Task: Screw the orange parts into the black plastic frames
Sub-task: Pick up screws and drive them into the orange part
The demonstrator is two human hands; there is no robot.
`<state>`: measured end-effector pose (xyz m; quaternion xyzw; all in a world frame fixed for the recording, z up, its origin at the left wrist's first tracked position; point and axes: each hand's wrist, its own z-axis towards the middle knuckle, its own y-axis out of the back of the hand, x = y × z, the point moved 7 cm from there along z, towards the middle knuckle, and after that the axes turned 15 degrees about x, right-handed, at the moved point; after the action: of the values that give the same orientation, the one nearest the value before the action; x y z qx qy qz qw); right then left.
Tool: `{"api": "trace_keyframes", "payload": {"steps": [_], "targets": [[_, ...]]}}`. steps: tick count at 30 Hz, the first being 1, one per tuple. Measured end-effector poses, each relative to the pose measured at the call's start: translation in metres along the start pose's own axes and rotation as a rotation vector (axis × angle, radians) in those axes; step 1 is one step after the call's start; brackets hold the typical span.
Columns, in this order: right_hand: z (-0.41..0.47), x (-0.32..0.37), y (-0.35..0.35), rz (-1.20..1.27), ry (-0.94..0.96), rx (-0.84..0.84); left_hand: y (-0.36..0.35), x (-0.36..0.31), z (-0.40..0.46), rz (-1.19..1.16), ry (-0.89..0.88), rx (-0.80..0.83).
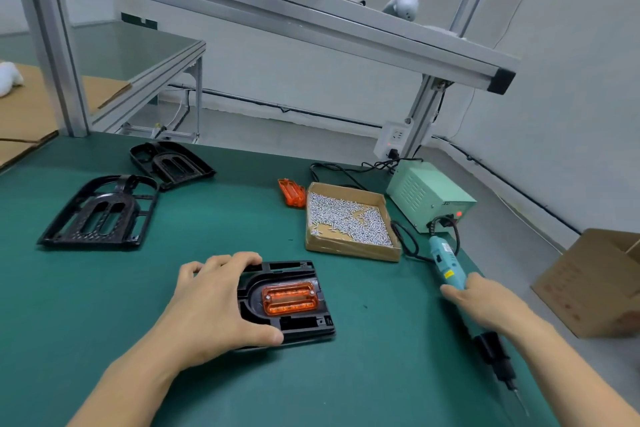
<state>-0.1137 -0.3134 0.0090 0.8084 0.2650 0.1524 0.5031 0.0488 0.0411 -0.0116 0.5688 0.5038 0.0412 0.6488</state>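
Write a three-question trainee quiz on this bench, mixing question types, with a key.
1. True or false: the left hand grips the black frame that carries an orange part.
2. Which tool is in the right hand? A) pliers B) electric screwdriver C) hammer
3. Fill in: the cardboard tray beside the green power box holds small ____.

Key: 1 true. 2 B. 3 screws.
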Motion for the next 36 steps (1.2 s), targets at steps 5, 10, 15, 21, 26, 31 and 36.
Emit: {"api": "trace_keyframes", "payload": {"steps": [5,10,15,21,26,31,36], "targets": [[0.004,0.017,0.01,-0.25,-0.039,-0.087,0.0,0.001,-0.001,-0.01,0.003,-0.002],[0.008,0.026,0.011,-0.354,-0.057,-0.094,0.001,-0.002,-0.001,0.003,-0.012,-0.005],[-0.004,0.03,0.033,-0.38,-0.077,-0.201,0.003,-0.004,-0.002,0.011,-0.015,-0.01],[-0.056,0.1,0.049,-0.246,0.412,-0.493,0.002,-0.003,-0.003,0.003,-0.014,-0.002],[-0.086,0.171,-0.003,-0.292,0.995,-0.059,0.002,-0.003,-0.003,0.008,-0.021,-0.014],[-0.087,0.209,-0.038,-0.31,1.124,0.163,0.004,-0.007,-0.003,0.056,-0.053,-0.026],[-0.085,0.226,-0.048,-0.349,1.13,0.26,0.005,-0.009,-0.004,0.064,-0.046,-0.029]]}}
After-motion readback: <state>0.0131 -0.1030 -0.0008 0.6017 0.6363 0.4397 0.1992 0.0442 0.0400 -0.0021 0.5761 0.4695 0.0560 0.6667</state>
